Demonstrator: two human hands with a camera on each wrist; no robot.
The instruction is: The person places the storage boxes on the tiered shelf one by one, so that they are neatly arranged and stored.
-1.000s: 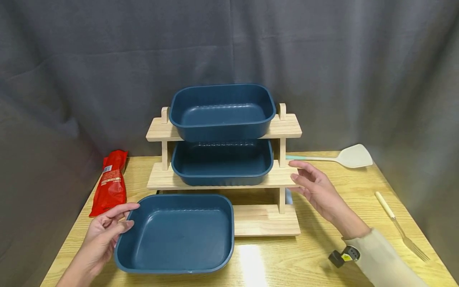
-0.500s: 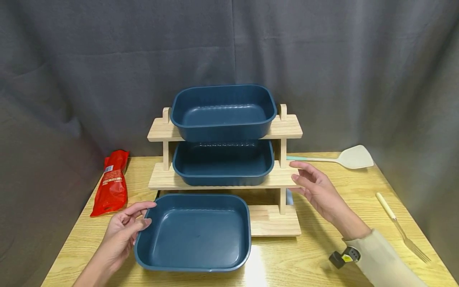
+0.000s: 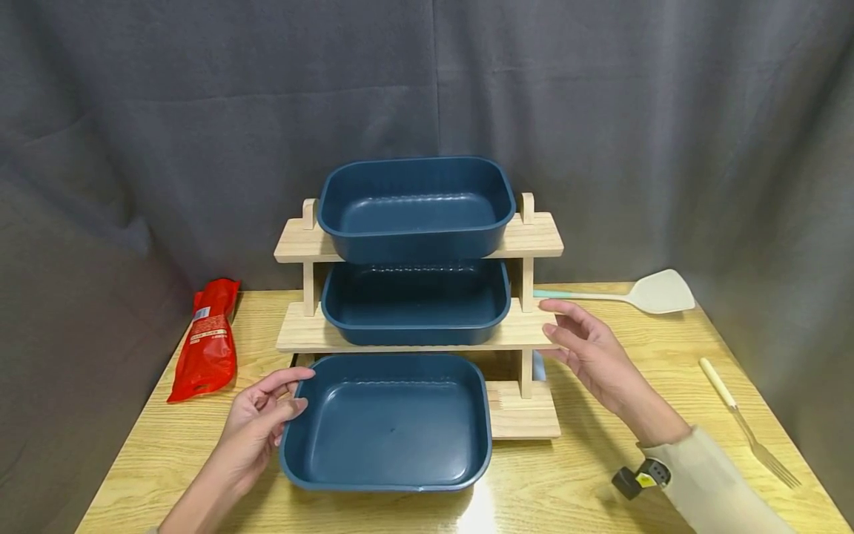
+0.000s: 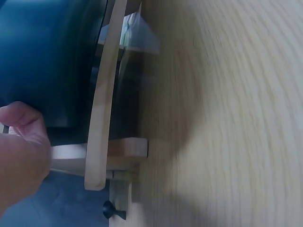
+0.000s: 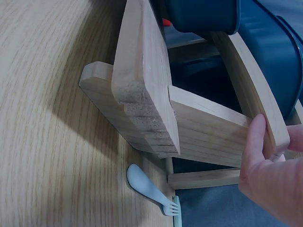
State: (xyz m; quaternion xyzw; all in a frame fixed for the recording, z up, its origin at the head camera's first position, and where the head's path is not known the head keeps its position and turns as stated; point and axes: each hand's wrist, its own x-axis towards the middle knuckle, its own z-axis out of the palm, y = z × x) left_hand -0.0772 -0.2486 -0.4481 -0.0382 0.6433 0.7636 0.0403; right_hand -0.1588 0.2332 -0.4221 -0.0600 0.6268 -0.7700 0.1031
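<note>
My left hand [image 3: 256, 426] pinches the left rim of a dark blue rectangular bin [image 3: 394, 430], thumb inside and fingers at the edge. That bin sits in front of the bottom board of a three-tier wooden rack [image 3: 523, 411], overlapping it; the left wrist view shows it beside the rack's wood. With the thumb and fingers of my right hand [image 3: 594, 363] I hold the right end of the middle board [image 5: 253, 85]. A second blue bin [image 3: 414, 297] rests on that board, and a third bin [image 3: 416, 215] on the top one.
On the left lies a red packet [image 3: 207, 348]. A white spatula [image 3: 660, 291] and a fork with a cream handle [image 3: 747, 423] lie to the right. Behind the rack's right side is a pale blue spork-like utensil [image 5: 149, 187]. Grey curtain [image 3: 400, 81] encloses the wooden table.
The left hand has carried the front bin rightward and slightly back, covering more of the bottom board's left side. My right hand has stayed on the middle board.
</note>
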